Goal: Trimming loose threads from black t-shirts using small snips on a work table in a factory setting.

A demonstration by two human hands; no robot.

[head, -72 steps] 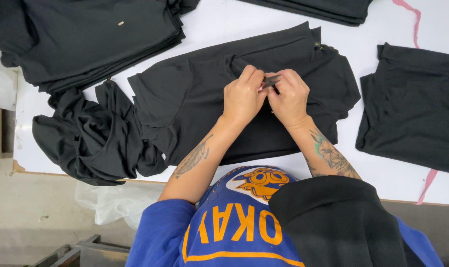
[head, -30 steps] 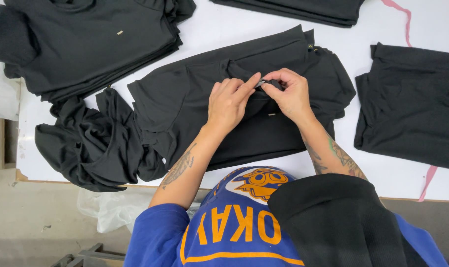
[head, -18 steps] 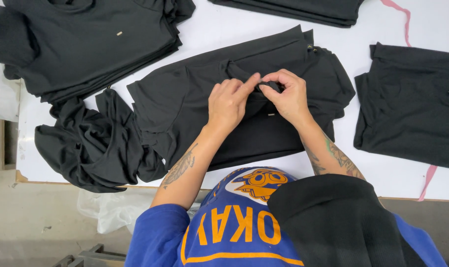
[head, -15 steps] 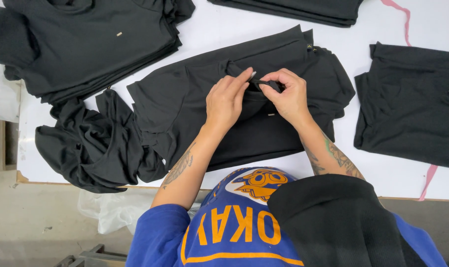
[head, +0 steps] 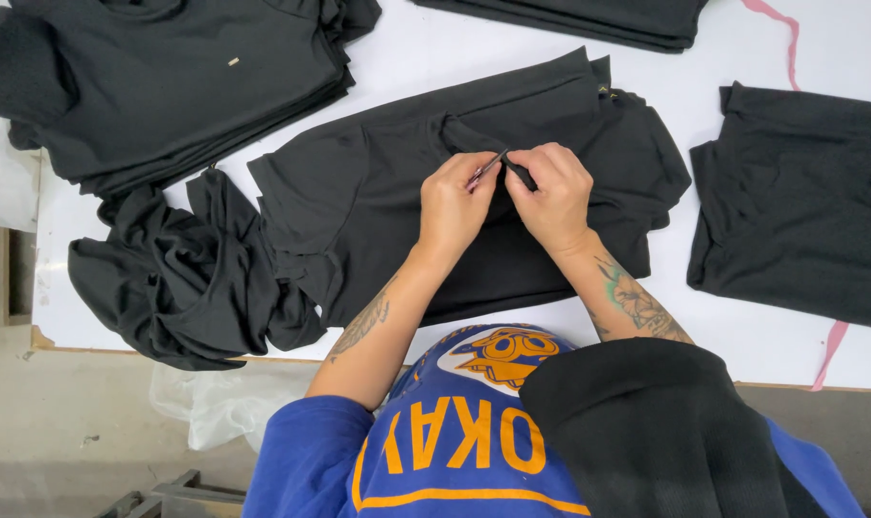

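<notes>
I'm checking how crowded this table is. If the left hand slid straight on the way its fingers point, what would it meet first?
The left hand points up and slightly right, so it would probably first cross more of the black garment it rests on, then bare white table.

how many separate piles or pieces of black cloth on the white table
5: stack top left, crumpled heap left, garment under both hands, stack top edge, piece right. Stacks hide layers.

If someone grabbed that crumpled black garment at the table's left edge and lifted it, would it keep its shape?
Probably not. The crumpled garment lies in soft folds and bunches, so it likely hangs limp when lifted. It looks like thin knit, so probably light. Part of it touches the flat garment under the hands, so a pull might drag that along.
</notes>
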